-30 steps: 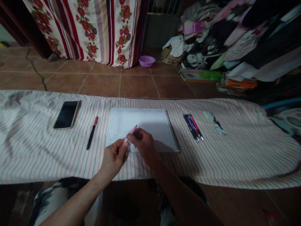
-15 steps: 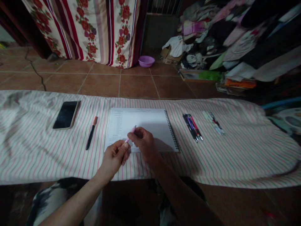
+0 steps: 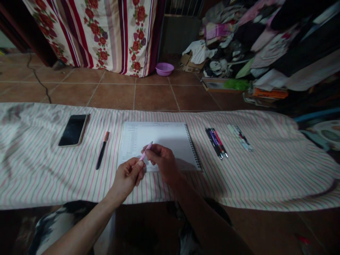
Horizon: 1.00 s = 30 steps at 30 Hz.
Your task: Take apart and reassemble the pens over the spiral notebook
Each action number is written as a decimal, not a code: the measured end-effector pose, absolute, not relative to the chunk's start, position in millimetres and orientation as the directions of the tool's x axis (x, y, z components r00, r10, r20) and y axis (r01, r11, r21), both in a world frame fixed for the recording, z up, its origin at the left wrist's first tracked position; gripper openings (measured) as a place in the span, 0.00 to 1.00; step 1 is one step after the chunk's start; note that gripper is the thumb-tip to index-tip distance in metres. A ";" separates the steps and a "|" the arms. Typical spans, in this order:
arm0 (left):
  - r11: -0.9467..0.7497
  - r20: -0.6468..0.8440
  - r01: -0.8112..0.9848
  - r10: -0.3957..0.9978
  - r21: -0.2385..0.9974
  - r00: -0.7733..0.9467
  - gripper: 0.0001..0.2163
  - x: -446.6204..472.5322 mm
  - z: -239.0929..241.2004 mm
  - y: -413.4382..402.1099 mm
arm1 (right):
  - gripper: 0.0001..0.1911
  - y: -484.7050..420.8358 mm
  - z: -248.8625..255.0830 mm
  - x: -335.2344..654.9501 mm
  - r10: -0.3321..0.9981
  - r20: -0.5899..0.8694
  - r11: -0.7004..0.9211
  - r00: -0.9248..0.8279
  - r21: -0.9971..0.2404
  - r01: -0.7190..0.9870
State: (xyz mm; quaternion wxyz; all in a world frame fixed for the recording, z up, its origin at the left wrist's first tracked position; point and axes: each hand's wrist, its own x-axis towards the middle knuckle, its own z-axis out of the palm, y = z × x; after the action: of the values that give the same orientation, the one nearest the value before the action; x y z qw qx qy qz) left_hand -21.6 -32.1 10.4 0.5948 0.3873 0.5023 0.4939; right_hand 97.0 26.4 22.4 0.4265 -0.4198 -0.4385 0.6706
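A slim pink pen point(image 3: 146, 151) is held over the lower part of an open spiral notebook point(image 3: 167, 132), its dark tip pointing up and away from me. My left hand point(image 3: 130, 173) pinches the pen's near end between thumb and fingers. The fingers of my right hand point(image 3: 162, 158) close on the pen higher up, near the tip. Printed text and a table run down the left of the notebook's page, and the spiral is along its right edge. My right hand shades the lower right of the page.
On the striped cloth point(image 3: 239, 180) lie a phone point(image 3: 73, 130) and a black pen with an orange end point(image 3: 102, 150) at left. Several pens point(image 3: 216, 143) and a few pale ones point(image 3: 240, 137) lie right of the notebook. Beyond are a purple basin point(image 3: 164, 69) and piled clothes point(image 3: 217, 32).
The fingers of my right hand have shifted a little along the pink pen, showing more of its barrel. My left hand keeps its pinch. The view has moved very slightly.
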 end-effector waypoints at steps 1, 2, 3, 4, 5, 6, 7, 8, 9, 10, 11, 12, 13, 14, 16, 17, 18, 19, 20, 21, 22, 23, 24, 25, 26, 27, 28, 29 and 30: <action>0.212 -0.215 -0.203 0.977 0.956 0.007 0.13 -21.6 11.4 -31.8 | 0.08 26.4 23.0 97.5 0.928 -0.170 -0.258 -0.332 -0.935 -0.242; 0.214 -0.218 -0.207 0.976 0.955 0.005 0.12 -21.7 12.2 -31.6 | 0.10 26.4 23.4 97.8 0.913 -0.160 -0.276 -0.376 -0.920 -0.278; 0.217 -0.223 -0.206 0.975 0.954 -0.003 0.12 -21.9 12.6 -31.4 | 0.14 26.7 23.4 97.7 0.902 -0.161 -0.298 -0.400 -0.904 -0.308; 0.223 -0.230 -0.202 0.973 0.954 -0.010 0.12 -22.1 12.6 -31.4 | 0.17 27.0 23.1 97.4 0.901 -0.176 -0.316 -0.396 -0.893 -0.322; 0.230 -0.237 -0.197 0.971 0.953 -0.014 0.12 -22.4 12.2 -31.4 | 0.18 27.4 22.4 97.0 0.908 -0.199 -0.322 -0.368 -0.894 -0.312; 0.235 -0.242 -0.193 0.970 0.953 -0.016 0.13 -22.6 11.5 -31.6 | 0.17 27.8 21.6 96.6 0.920 -0.223 -0.318 -0.323 -0.906 -0.281; 0.236 -0.243 -0.192 0.970 0.953 -0.016 0.13 -22.8 10.6 -31.9 | 0.14 28.2 20.9 96.4 0.931 -0.239 -0.307 -0.276 -0.922 -0.236; 0.236 -0.243 -0.191 0.970 0.953 -0.015 0.13 -23.0 9.8 -32.1 | 0.12 28.5 20.3 96.5 0.941 -0.241 -0.289 -0.237 -0.938 -0.192; 0.235 -0.242 -0.189 0.970 0.953 -0.013 0.13 -23.0 9.2 -32.2 | 0.10 28.7 20.1 96.9 0.948 -0.231 -0.268 -0.218 -0.951 -0.157; 0.233 -0.240 -0.187 0.971 0.954 -0.014 0.13 -23.0 8.8 -32.2 | 0.09 28.7 20.1 97.5 0.951 -0.214 -0.248 -0.224 -0.959 -0.140; 0.236 -0.242 -0.177 0.970 0.955 -0.015 0.13 -22.9 8.7 -32.1 | 0.08 28.6 20.4 98.3 0.948 -0.195 -0.236 -0.253 -0.961 -0.144; 0.234 -0.241 -0.175 0.970 0.956 -0.017 0.13 -22.8 8.7 -32.0 | 0.08 28.5 20.7 99.0 0.940 -0.176 -0.232 -0.293 -0.958 -0.169; 0.227 -0.234 -0.186 0.972 0.956 -0.014 0.13 -22.6 8.7 -31.8 | 0.10 28.3 20.9 99.5 0.927 -0.163 -0.241 -0.338 -0.949 -0.203; 0.216 -0.224 -0.195 0.975 0.957 -0.018 0.13 -22.5 8.7 -31.7 | 0.12 28.0 20.9 99.6 0.912 -0.158 -0.260 -0.378 -0.936 -0.236; 0.203 -0.213 -0.196 0.977 0.959 -0.029 0.13 -22.2 8.0 -31.9 | 0.18 27.6 20.3 98.7 0.904 -0.176 -0.298 -0.389 -0.913 -0.279; 0.202 -0.212 -0.191 0.977 0.960 -0.032 0.13 -22.1 7.5 -32.2 | 0.18 27.4 19.8 97.9 0.914 -0.191 -0.298 -0.358 -0.915 -0.272; 0.206 -0.216 -0.185 0.976 0.961 -0.032 0.13 -22.1 6.9 -32.5 | 0.16 27.3 19.4 97.1 0.927 -0.204 -0.288 -0.316 -0.926 -0.246; 0.212 -0.221 -0.180 0.975 0.961 -0.029 0.13 -22.1 6.5 -32.9 | 0.12 27.2 19.3 96.6 0.938 -0.207 -0.271 -0.278 -0.939 -0.214; 0.216 -0.224 -0.177 0.974 0.960 -0.026 0.13 -22.3 6.3 -33.2 | 0.10 27.2 19.4 96.4 0.947 -0.200 -0.251 -0.253 -0.950 -0.187; 0.219 -0.226 -0.175 0.974 0.960 -0.022 0.13 -22.4 6.4 -33.3 | 0.09 27.1 19.9 96.6 0.949 -0.188 -0.236 -0.253 -0.956 -0.175; 0.220 -0.227 -0.175 0.974 0.960 -0.018 0.13 -22.6 6.8 -33.2 | 0.08 27.2 20.7 97.0 0.944 -0.178 -0.233 -0.279 -0.955 -0.181; 0.221 -0.227 -0.178 0.974 0.959 -0.016 0.13 -22.8 7.4 -33.1 | 0.07 27.3 21.5 97.5 0.932 -0.169 -0.241 -0.320 -0.949 -0.203; 0.222 -0.229 -0.183 0.973 0.958 -0.018 0.13 -22.9 8.1 -32.8 | 0.09 27.4 22.3 98.1 0.917 -0.160 -0.257 -0.364 -0.938 -0.234; 0.225 -0.233 -0.186 0.972 0.956 -0.021 0.13 -22.9 8.7 -32.5 | 0.12 27.5 22.8 98.4 0.902 -0.155 -0.277 -0.402 -0.923 -0.265; 0.227 -0.236 -0.187 0.971 0.956 -0.025 0.13 -22.9 9.1 -32.2 | 0.16 27.7 23.0 98.5 0.891 -0.156 -0.299 -0.425 -0.908 -0.294; 0.226 -0.236 -0.185 0.971 0.956 -0.029 0.13 -22.8 9.2 -32.1 | 0.18 27.7 22.7 98.3 0.888 -0.163 -0.315 -0.429 -0.897 -0.311; 0.224 -0.233 -0.182 0.972 0.958 -0.031 0.13 -22.7 8.9 -32.0 | 0.18 27.8 22.2 98.0 0.894 -0.176 -0.318 -0.412 -0.897 -0.308; 0.221 -0.230 -0.179 0.973 0.959 -0.031 0.13 -22.5 8.4 -32.1 | 0.16 27.7 21.6 97.6 0.906 -0.194 -0.313 -0.377 -0.905 -0.288; 0.218 -0.227 -0.177 0.974 0.960 -0.029 0.13 -22.3 7.8 -32.2 | 0.12 27.5 20.9 97.2 0.918 -0.209 -0.304 -0.338 -0.917 -0.259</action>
State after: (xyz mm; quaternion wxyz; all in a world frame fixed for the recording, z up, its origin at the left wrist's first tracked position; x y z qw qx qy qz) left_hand -22.3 -32.2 7.8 0.5820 0.3830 0.5200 0.4942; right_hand 97.2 27.5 20.9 0.4178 -0.3954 -0.4165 0.7040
